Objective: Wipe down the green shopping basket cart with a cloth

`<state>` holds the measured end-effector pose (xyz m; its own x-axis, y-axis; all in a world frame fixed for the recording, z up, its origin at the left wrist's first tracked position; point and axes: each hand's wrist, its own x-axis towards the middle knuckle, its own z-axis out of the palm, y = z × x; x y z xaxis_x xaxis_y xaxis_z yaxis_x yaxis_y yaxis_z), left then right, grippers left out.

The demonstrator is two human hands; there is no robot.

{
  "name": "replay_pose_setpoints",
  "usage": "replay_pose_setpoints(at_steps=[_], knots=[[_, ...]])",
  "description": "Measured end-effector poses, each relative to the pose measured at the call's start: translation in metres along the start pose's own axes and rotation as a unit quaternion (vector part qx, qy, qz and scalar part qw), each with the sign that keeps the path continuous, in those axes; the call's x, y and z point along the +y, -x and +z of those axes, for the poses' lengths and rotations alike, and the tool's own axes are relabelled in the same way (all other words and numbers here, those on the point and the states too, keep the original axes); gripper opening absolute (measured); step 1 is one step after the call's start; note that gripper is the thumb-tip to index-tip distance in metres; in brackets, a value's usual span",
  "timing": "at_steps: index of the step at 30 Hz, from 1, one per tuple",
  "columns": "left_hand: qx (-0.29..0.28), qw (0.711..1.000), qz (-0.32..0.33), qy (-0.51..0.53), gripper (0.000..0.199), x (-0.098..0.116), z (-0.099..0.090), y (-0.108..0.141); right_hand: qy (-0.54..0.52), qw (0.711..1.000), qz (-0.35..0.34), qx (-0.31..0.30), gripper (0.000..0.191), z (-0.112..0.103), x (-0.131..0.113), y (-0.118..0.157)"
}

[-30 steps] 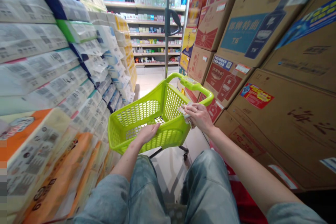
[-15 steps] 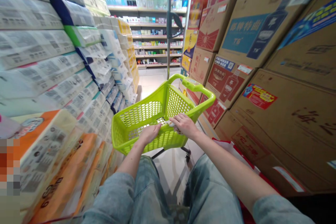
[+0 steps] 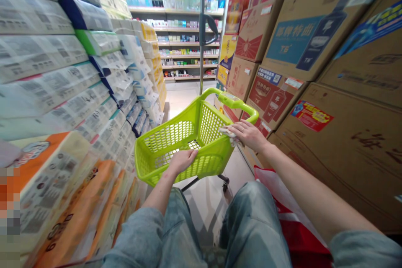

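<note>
Green cart [image 3: 205, 163] | handle [image 3: 230, 99] far right, long axis diagonal | left grip [image 3: 182, 161] clasps rim [image 3: 214, 146] | right grip [image 3: 248, 135] clutches wad [image 3: 230, 134]

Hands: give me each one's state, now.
Left hand: closed on the near rim of the green basket.
Right hand: closed around a crumpled whitish wipe.

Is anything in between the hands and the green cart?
Yes, at the right hand: a crumpled pale cloth lies between its fingers and the rim of the green cart. The left hand is at the near rim, with nothing visible in between.
</note>
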<state>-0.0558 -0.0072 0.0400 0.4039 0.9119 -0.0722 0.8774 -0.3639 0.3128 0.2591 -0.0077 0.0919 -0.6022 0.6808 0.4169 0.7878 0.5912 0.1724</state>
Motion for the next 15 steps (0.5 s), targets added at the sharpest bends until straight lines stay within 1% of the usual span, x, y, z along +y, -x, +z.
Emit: replay_pose_setpoints(at_steps=[2,4,7,10,15], knots=[[0.003,1.0,0.003,-0.009,0.061,0.004,0.001,-0.001,-0.008,1.0,0.021,0.015,0.033,-0.005,0.01,0.004],[0.008,1.0,0.0,-0.019,0.061,0.008,0.003,-0.003,-0.009,0.998,0.059,0.034,0.033,-0.003,0.014,0.008],[0.015,0.999,-0.009,-0.027,0.062,0.013,0.005,-0.006,-0.008,0.988,0.128,0.081,0.033,0.01,0.009,0.013],[0.012,0.999,-0.022,-0.029,0.06,0.017,0.005,-0.007,-0.006,0.972,0.184,0.143,0.029,0.031,-0.01,0.015],[0.013,0.999,-0.031,-0.04,0.058,0.018,0.004,-0.006,-0.013,0.97,0.185,0.158,0.021,0.055,-0.053,0.002]])
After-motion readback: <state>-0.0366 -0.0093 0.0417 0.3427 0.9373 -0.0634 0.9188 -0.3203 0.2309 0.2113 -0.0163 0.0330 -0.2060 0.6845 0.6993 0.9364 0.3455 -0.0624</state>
